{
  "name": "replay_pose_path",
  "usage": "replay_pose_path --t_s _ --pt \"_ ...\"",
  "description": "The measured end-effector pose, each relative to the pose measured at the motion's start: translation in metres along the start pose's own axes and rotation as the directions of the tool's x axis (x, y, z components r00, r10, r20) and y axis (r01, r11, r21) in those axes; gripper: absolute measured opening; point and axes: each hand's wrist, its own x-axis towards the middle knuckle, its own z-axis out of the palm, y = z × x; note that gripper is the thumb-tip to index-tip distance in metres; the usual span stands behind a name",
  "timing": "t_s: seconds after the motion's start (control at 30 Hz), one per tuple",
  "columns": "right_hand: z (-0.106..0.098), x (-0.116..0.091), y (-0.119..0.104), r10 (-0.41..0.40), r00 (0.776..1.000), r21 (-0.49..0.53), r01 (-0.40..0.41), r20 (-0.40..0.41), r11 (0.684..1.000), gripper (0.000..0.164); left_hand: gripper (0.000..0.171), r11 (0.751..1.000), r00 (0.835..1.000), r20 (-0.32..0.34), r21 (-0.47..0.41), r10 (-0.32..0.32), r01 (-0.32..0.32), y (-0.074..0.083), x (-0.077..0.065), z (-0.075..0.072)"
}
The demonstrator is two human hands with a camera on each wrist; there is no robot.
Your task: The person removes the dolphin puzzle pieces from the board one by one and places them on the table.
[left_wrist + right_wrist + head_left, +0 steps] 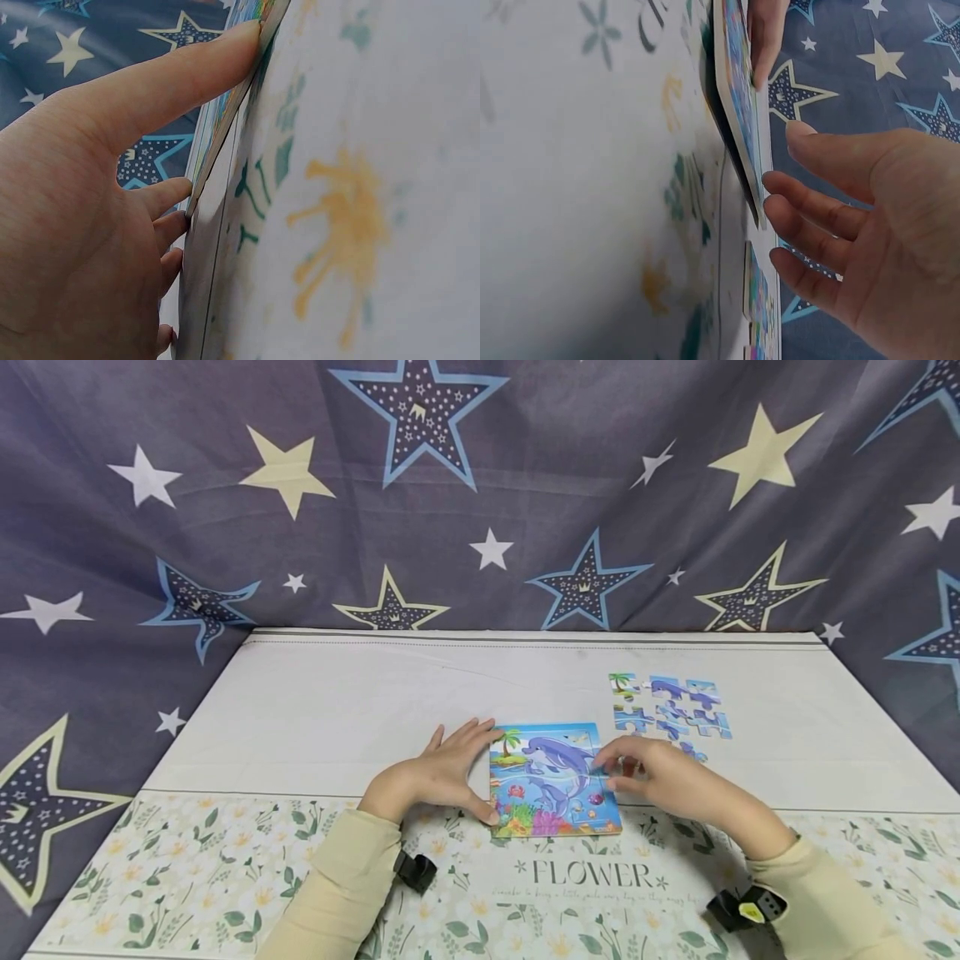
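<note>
A square picture puzzle board [551,777] with dolphins, a palm and coral lies near the middle of the table. My left hand [442,774] spreads along its left side, thumb at the near corner and fingers toward the far one. In the left wrist view, the thumb and fingertips touch the board's edge [225,120]. My right hand [656,777] is at the board's right side with loosely bent fingers. The right wrist view shows thumb and fingers apart beside the board [731,82], nothing between them; whether a fingertip touches it I cannot tell.
Several loose puzzle pieces [633,720] with dolphin and palm patterns lie beyond the right hand. The white table [360,693] has a floral cloth [202,868] along its front. A dark star-patterned curtain [480,460] hangs behind and at the sides.
</note>
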Motion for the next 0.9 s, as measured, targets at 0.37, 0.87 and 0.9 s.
replay_pose_path --t_s 0.37,0.87,0.9 --pt "0.009 0.005 -0.008 -0.063 0.996 -0.008 0.063 0.058 0.998 0.032 0.118 1.000 1.000 0.003 0.008 -0.003 0.003 0.000 0.001 0.000" --pt "0.013 0.009 -0.014 0.013 0.989 -0.051 -0.005 0.149 0.999 0.051 0.118 1.000 1.000 0.001 0.007 -0.005 0.005 -0.001 0.001 0.000" --pt "0.013 0.009 -0.013 0.011 0.989 -0.051 -0.003 0.147 0.999 0.050 0.118 1.000 1.000 0.000 0.005 -0.002 0.002 -0.001 0.001 0.000"
